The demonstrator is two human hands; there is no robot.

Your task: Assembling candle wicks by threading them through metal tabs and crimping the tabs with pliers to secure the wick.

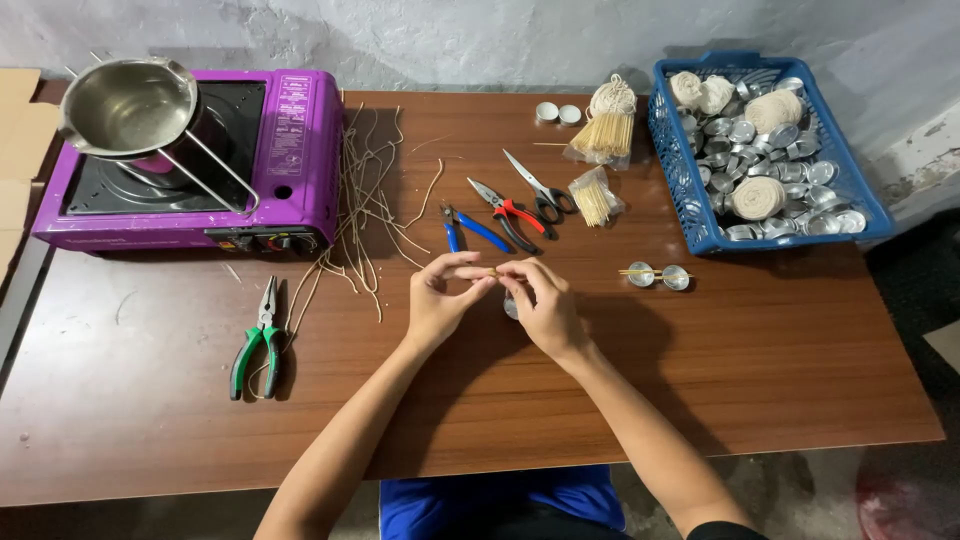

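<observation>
Seen from above, a wooden tabletop (150, 400) carries, at far left, a purple portable stove (290, 150) with a steel pot (128, 105) on its burner. Below it lie green-handled pliers (257, 345), and beside the stove a scatter of pale wick strands (375, 200) spreads toward the centre.

At centre, the left hand (440, 300) and right hand (540, 305) meet fingertip to fingertip, both pinched nearly closed on a thin wooden stick (492, 271) held level between them. A small metal cup (511, 305) sits on the tabletop just under the right hand, mostly hidden by its fingers; whether the hand touches it cannot be told.

Just beyond the hands lie blue-handled pliers (468, 230), red-handled pliers (510, 215) and black scissors (540, 190). Further right are two clear bags of wooden sticks (600, 135), and near the right hand two metal cups (658, 275) with sticks laid across them.

At far right, a blue plastic basket (672, 160) holds many empty metal cups and balls of pale string (760, 198).
</observation>
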